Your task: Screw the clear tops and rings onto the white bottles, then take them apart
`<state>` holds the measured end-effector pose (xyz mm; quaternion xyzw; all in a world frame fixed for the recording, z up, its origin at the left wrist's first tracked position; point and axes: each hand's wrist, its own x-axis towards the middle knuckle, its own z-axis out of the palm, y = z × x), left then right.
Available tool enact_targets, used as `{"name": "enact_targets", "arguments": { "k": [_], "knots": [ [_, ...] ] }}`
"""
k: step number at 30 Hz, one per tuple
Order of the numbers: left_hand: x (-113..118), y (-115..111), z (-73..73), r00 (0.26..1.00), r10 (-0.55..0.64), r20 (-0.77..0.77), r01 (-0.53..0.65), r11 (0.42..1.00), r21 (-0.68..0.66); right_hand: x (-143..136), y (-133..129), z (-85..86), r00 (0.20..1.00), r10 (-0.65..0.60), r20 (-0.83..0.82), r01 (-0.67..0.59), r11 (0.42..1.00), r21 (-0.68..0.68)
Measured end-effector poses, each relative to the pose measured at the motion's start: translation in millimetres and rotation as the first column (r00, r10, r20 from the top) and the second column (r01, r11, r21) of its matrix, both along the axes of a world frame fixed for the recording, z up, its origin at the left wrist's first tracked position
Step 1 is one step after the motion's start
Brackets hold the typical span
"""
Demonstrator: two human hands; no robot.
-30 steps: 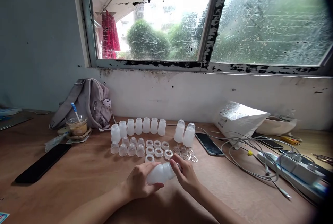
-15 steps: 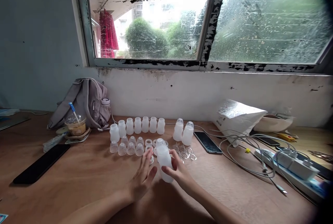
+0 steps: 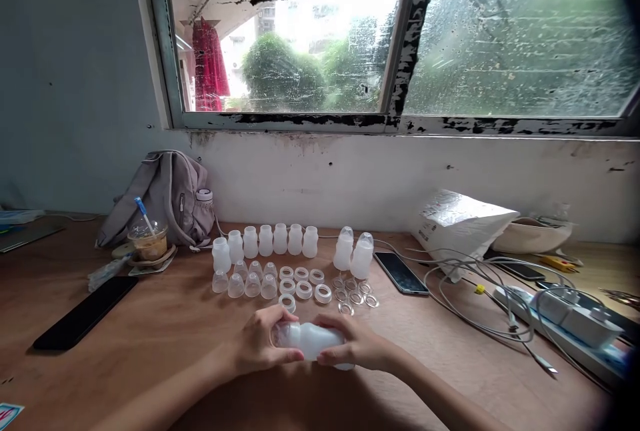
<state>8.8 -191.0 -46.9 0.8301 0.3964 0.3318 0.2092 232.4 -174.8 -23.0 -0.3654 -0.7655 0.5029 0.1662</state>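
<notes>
1. Bottle of frosted white plastic (image 3: 314, 341) lies sideways between the two hands, in front of the small parts at the near middle of the brown wooden table (image 3: 165, 324). Its clear domed cap (image 3: 286, 335) points left; whether its underside touches the wood, I cannot tell.
2. Left hand (image 3: 265, 337) is closed around the capped end, thumb along the near side.
3. Right hand (image 3: 350, 344) grips the base end, thumb also on the near side. The hands are apart, with the middle of the bottle showing between them.
4. Just beyond the left hand are white plastic screw rings (image 3: 323, 294), seven in loose rows. To their right lie thin clear rings (image 3: 371, 301), some overlapping.
5. Left of the screw rings, seven loose clear domed caps (image 3: 236, 286) sit in two rows, open side down.
6. Behind these, seven open frosted bottles (image 3: 281, 239) stand upright, the leftmost a little nearer. Two capped frosted bottles (image 3: 361, 257) stand apart to their right, near a dark-screened smartphone (image 3: 401, 273).
7. Farther right are tangled grey cables (image 3: 450, 304), a white power strip (image 3: 575, 334) and a shiny white pouch (image 3: 457, 224).
8. At left lie a long black flat object (image 3: 85, 314), a clear plastic cup of brown drink (image 3: 150, 244) with a blue-topped straw, and a greyish-mauve backpack (image 3: 167, 201) against the wall.
</notes>
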Motion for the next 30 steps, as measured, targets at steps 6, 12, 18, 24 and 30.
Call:
{"name": "enact_targets", "arguments": {
  "k": [6, 12, 18, 24, 30],
  "knots": [
    [2, -19, -4.2, 1.0, 0.004, -0.013, -0.006, 0.992, -0.13, 4, -4, 1.7, 0.993, 0.09, 0.074, -0.087, 0.996, -0.034],
    [-48, -15, 5.4, 0.97, 0.242, -0.021, -0.242, 0.949, -0.203, 54, 11, 4.4, 0.994, -0.103, 0.038, 0.105, 0.993, -0.057],
    [-94, 10, -6.4, 0.892, 0.443, -0.085, -0.446, 0.895, -0.009, 64, 9, 22.0, 0.989, -0.15, 0.002, 0.15, 0.988, -0.025],
    [-107, 25, -11.6, 0.76, 0.637, -0.13, -0.638, 0.769, 0.04, 48, 22, 6.9, 0.975, -0.224, 0.001, 0.224, 0.975, -0.003],
    [-111, 18, -9.0, 0.763, 0.601, -0.239, -0.619, 0.786, -0.001, 50, 35, -2.7, 0.96, -0.28, -0.002, 0.28, 0.96, 0.025]
  ]
}}
